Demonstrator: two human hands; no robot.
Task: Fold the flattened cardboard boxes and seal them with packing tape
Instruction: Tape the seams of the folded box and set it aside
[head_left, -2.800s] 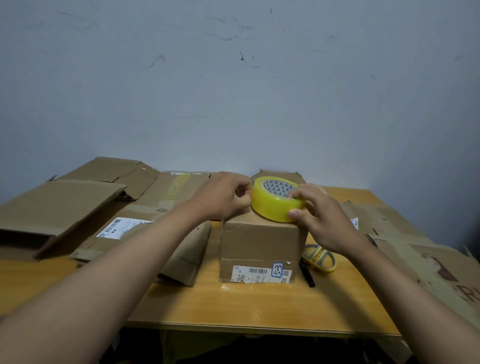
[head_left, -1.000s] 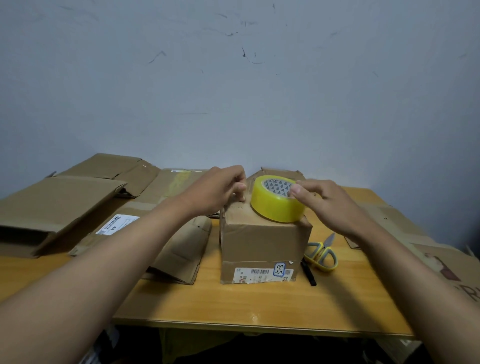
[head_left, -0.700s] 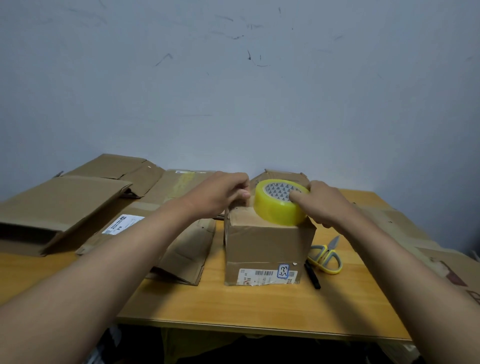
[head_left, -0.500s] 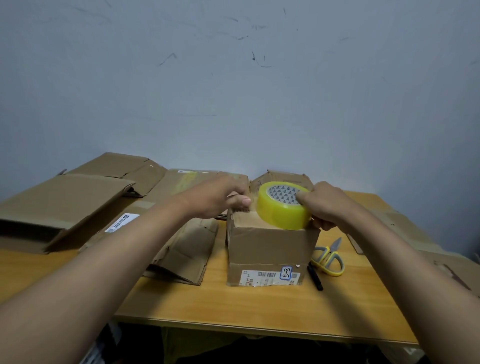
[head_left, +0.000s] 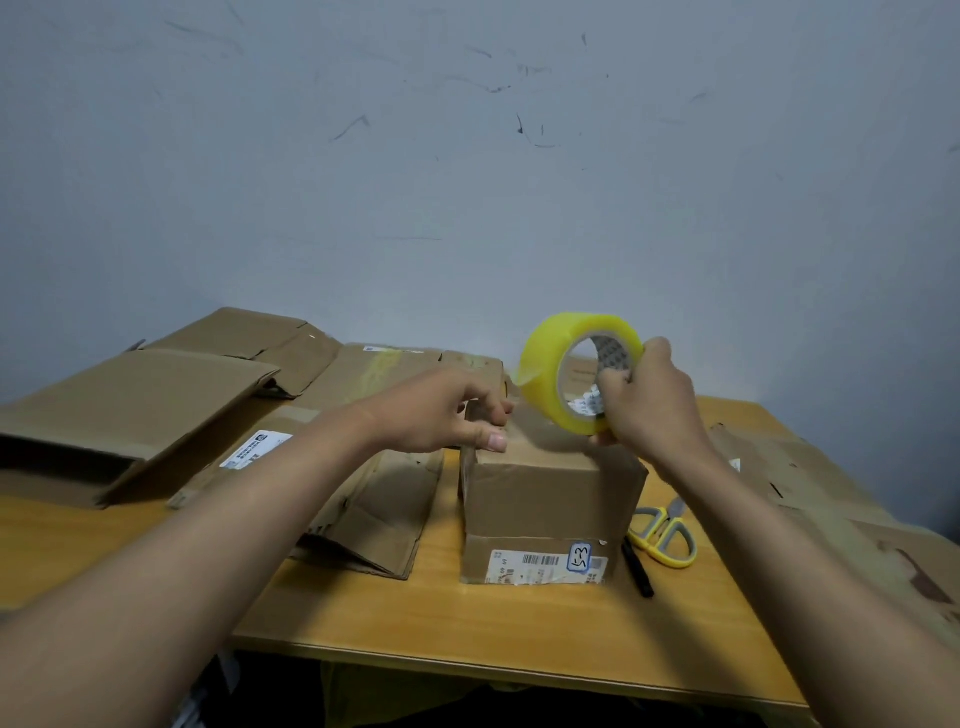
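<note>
A small folded cardboard box (head_left: 550, 499) stands on the wooden table (head_left: 467, 618), with a barcode label on its front. My right hand (head_left: 649, 400) grips a yellow roll of packing tape (head_left: 558, 364), lifted on edge above the box's top right, fingers through its core. A clear strip of tape runs from the roll down to the box's top left corner. My left hand (head_left: 447, 410) pinches that tape end against the corner, thumb on the box top.
Flattened cardboard boxes (head_left: 140, 400) lie spread over the table's left and back, and another sheet (head_left: 810, 467) lies at the right. Yellow-handled scissors (head_left: 665, 530) and a black pen (head_left: 638, 569) lie right of the box. A grey wall stands behind.
My right hand has lifted the tape roll off the box top and tilted it up on edge, pulling tape out. My left hand stays at the box's left corner.
</note>
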